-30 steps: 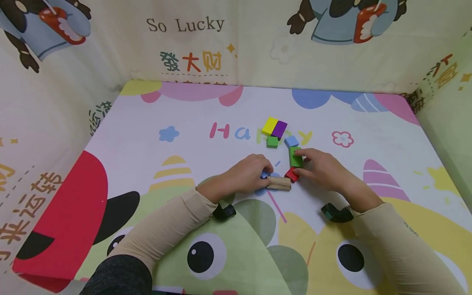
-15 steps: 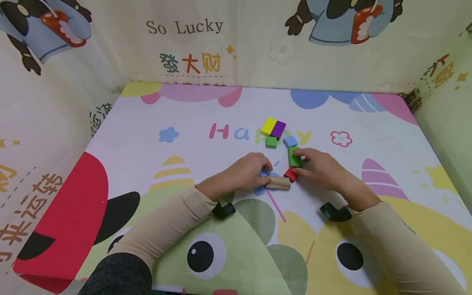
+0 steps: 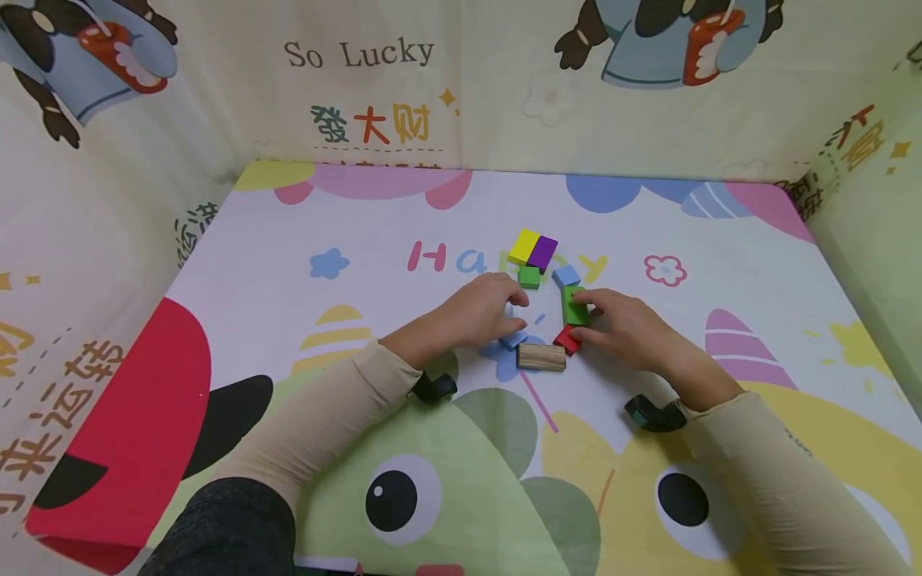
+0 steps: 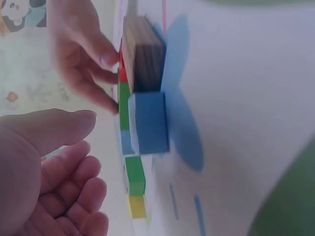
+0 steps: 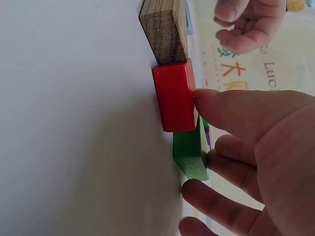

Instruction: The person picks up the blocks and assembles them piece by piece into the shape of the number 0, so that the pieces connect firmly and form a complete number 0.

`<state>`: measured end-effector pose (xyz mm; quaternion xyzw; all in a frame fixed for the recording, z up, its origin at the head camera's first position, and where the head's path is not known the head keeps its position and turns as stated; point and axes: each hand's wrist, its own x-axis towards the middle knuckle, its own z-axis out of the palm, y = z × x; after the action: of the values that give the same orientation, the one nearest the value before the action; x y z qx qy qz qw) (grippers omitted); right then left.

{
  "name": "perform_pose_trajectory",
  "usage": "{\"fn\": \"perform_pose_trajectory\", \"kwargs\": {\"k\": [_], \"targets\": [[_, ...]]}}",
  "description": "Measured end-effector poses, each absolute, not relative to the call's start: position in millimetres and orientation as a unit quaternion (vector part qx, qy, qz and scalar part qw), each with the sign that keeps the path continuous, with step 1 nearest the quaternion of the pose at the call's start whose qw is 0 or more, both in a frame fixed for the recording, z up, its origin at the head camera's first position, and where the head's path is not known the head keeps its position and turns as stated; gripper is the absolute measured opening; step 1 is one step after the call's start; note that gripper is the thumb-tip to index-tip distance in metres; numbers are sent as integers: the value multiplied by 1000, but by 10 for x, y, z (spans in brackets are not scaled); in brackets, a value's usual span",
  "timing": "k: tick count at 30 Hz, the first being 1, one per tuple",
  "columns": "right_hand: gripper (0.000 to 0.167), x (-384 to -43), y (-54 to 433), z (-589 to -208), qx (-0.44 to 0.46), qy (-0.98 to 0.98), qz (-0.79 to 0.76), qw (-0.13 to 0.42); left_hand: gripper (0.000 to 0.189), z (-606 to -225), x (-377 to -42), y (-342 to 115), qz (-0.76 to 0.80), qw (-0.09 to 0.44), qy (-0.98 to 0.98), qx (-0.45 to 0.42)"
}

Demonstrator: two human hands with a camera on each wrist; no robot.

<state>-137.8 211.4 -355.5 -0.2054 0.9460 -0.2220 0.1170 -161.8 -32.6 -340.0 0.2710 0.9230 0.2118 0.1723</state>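
Note:
Coloured blocks form a broken ring on the printed mat. My left hand (image 3: 484, 312) hovers over its left side, thumb and fingers apart and holding nothing, beside a blue block (image 4: 150, 123). That block touches the end of a wooden block (image 3: 541, 358). On the right side my right hand (image 3: 630, 328) rests its thumb on a red block (image 5: 174, 96) and touches a long green block (image 3: 574, 306) with its fingers. The red block abuts the wooden one. Beyond lie a light blue block (image 3: 566, 276) and a small green block (image 3: 529, 278).
A yellow block (image 3: 523, 246) and a purple block (image 3: 543, 252) lie side by side at the ring's far end. Printed cloth walls (image 3: 504, 120) rise behind the mat (image 3: 403, 312) and along both sides. A black wrist device (image 3: 654, 414) sits under the right wrist.
My left hand has let go of the blue block by the wooden block and risen slightly away from it. The right hand stays in place.

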Motion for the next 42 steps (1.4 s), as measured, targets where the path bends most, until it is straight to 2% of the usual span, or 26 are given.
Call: {"fn": "perform_pose_trajectory", "kwargs": {"k": [22, 42], "targets": [[56, -1372, 2107, -3562, -205, 947, -218, 116, 40, -3469, -2121, -457, 235, 130, 932, 243], [57, -1369, 2140, -3582, -208, 947, -221, 108, 58, -3536, -2507, -367, 232, 131, 931, 248]]}}
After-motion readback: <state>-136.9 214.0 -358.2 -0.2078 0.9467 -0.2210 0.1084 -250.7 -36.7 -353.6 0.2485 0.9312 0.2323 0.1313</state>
